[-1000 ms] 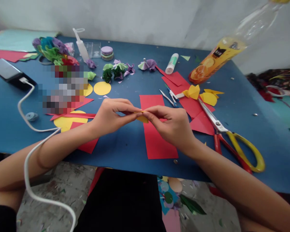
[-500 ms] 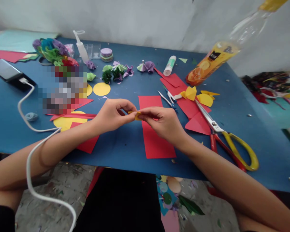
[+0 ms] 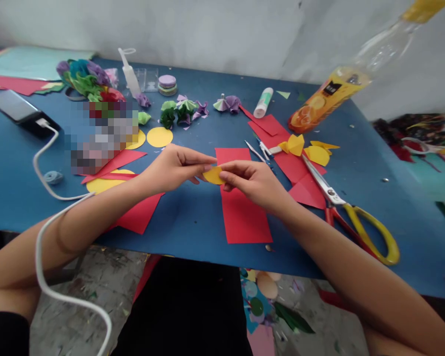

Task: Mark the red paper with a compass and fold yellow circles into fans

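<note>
My left hand (image 3: 172, 168) and my right hand (image 3: 254, 184) meet above the blue table (image 3: 193, 217), both pinching a small folded yellow paper piece (image 3: 212, 175) between fingertips. The piece shows as a half-round shape held just above a red paper rectangle (image 3: 241, 212). A flat yellow paper circle (image 3: 159, 137) lies a little beyond my left hand. Folded yellow pieces (image 3: 294, 144) sit to the right, past my right hand.
Red-and-yellow scissors (image 3: 350, 215) lie at the right, small tweezers (image 3: 259, 151) and a glue stick (image 3: 263, 102) beyond. An orange drink bottle (image 3: 333, 96) leans at back right. Crumpled paper flowers (image 3: 181, 111), a phone (image 3: 17, 109) with a white cable (image 3: 48, 148) occupy the left.
The yellow piece was pinched edge-on between both hands; now it is turned so its half-round face shows. Both hands shifted slightly up and left.
</note>
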A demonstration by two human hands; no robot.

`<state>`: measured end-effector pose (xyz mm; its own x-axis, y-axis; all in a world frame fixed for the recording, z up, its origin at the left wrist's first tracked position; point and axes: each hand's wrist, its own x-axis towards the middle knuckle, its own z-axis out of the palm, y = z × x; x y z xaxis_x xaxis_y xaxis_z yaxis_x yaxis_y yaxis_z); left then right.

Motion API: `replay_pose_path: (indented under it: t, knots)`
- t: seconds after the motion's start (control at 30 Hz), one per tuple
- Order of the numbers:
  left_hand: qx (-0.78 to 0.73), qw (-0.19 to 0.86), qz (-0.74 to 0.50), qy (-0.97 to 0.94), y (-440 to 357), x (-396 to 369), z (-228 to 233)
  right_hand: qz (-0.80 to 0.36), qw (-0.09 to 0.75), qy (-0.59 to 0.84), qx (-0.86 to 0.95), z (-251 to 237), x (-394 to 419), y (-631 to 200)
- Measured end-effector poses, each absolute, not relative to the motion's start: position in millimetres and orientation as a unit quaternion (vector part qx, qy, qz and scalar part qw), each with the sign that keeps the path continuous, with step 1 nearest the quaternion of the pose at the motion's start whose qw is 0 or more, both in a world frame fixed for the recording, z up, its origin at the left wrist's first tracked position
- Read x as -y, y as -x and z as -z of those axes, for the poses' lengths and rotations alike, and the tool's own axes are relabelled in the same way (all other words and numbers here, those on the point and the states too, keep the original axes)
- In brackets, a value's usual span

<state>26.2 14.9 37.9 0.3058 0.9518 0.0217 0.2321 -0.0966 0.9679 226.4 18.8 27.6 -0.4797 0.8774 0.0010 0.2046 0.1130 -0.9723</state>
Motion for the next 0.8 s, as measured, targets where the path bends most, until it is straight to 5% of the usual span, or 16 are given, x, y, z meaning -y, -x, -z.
replay_pose_path:
  t: [0.27, 0.43, 0.67, 0.8]
  knots:
    - [-0.358, 0.536, -0.360, -0.674, -22, -12, -40, -0.606, 0.385, 0.387, 0.578, -31, -24, -230]
    - [-0.301, 0.383, -0.372, -0.790, -20, -13, -33, -0.640, 0.347, 0.375, 0.574, -30, -23, -230]
    - [-0.304, 0.314, -0.431, -0.790, -25, -10, -29, -0.286, 0.387, 0.347, 0.805, -33, -7, -224]
    - [-0.310, 0.324, -0.416, -0.791, -25, -8, -32, -0.201, 0.412, 0.320, 0.829, -33, -2, -223]
